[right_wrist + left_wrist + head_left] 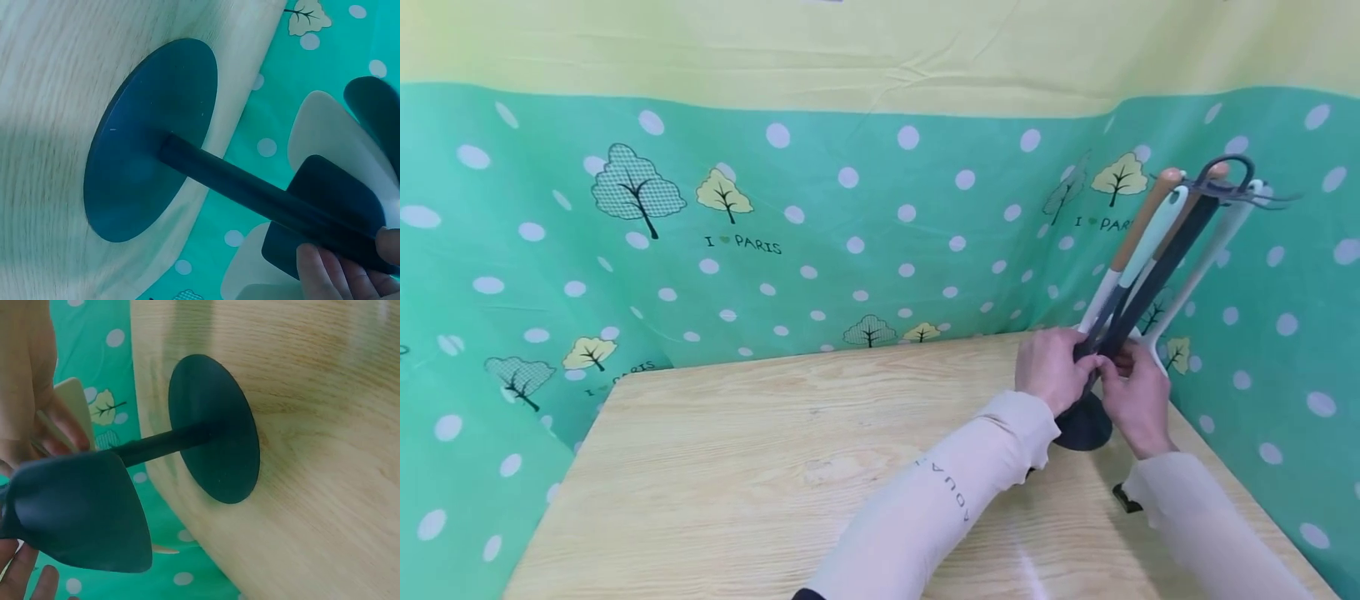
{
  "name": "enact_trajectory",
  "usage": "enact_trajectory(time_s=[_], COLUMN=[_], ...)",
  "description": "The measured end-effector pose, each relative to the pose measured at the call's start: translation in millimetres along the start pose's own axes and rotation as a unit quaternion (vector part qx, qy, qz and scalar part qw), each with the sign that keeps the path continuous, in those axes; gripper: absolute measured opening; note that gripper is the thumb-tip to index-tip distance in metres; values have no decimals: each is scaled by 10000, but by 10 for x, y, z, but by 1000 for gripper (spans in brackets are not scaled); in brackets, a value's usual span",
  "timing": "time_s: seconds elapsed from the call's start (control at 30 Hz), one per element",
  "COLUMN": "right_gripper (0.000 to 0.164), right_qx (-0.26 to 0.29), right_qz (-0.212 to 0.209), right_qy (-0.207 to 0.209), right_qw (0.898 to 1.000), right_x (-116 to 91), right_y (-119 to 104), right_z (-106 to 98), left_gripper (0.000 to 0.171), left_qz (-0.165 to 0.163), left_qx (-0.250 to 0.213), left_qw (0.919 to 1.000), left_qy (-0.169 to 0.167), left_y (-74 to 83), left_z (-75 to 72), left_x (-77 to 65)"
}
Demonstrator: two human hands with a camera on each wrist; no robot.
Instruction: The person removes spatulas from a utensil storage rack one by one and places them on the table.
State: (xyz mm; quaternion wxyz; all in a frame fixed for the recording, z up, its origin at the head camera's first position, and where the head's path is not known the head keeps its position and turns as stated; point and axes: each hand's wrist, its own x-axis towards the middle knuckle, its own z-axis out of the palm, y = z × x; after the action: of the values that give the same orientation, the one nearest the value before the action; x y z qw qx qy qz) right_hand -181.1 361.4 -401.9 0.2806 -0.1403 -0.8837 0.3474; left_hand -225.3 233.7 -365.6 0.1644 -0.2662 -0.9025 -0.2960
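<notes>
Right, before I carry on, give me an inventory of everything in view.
Utensil stand: one, black, far right of the table
Kitchen utensils: at least four, two brown-handled, two pale-green-handled, on the stand
Spatula head: at least one, black, beside the stand's pole
Table: one, light wood, under the stand
Patterned cloth: count unclear, green and yellow, around the table
Small object: one, black, below the right cuff, unidentifiable
Left hand: one, beige-sleeved, at the stand, grip partly hidden
Right hand: one, beige-sleeved, gripping the stand
</notes>
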Motion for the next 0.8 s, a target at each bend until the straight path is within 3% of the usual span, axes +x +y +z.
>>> enact_trajectory(time_s=[0.2, 0.47, 0.6, 0.8], right_gripper=[33, 35, 36, 35], right_qx=[17, -29, -29, -95], right_qz=[79, 72, -41, -36], right_qy=[137, 182, 217, 151], right_qw=[9999, 9998, 9998, 9998], right_x=[7, 14, 21, 28], right_y=[16, 6, 26, 48], right_z=[47, 52, 58, 74], left_gripper=[16, 7, 11, 20], left_qz=[-66, -409, -421, -468], left_qx=[-37, -748, -966, -909], left_qw=[10000, 9963, 9944, 9946], left_qy=[11, 49, 123, 154], left_y=[41, 105, 78, 17], left_z=[21, 34, 52, 57], left_x=[5, 17, 10, -3])
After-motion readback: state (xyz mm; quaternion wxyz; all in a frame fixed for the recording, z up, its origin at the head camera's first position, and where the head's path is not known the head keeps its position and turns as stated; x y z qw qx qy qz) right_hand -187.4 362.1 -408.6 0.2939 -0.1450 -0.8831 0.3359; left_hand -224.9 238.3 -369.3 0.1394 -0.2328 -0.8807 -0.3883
